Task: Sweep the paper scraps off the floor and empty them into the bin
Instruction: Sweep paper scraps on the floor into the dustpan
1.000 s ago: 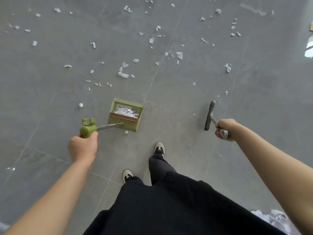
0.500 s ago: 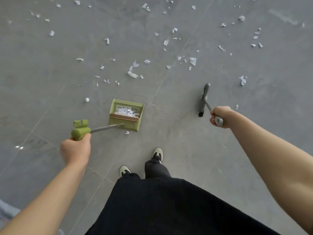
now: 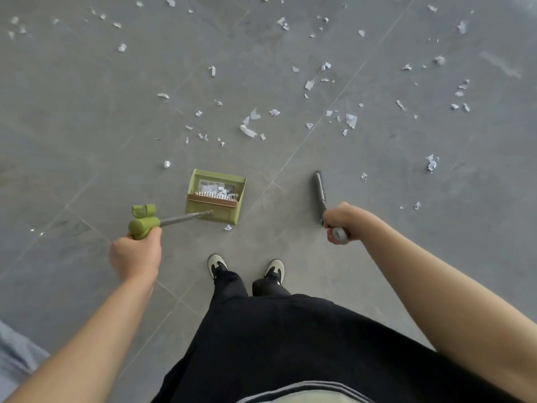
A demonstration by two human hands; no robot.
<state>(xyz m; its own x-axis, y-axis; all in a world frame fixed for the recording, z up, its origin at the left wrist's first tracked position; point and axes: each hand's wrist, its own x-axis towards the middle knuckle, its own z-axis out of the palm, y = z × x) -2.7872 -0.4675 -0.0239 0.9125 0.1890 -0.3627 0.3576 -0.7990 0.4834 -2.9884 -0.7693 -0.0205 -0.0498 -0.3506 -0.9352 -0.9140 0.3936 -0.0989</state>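
A grey tiled floor [image 3: 87,117] with thin grout lines filled the view. Two pale-toed sneakers [image 3: 216,264] stood side by side below black trousers [image 3: 290,338]. A pale blue-grey cloth-like shape [image 3: 14,353] lay at the lower left edge.

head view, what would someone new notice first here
The scattered white paper scraps stand out first, strewn across the upper part of the grey tiled floor. Next comes the green long-handled dustpan in the middle, already holding scraps, its green grip held by the left hand. To its right, the right hand grips the dark grey broom just ahead of the two shoes.
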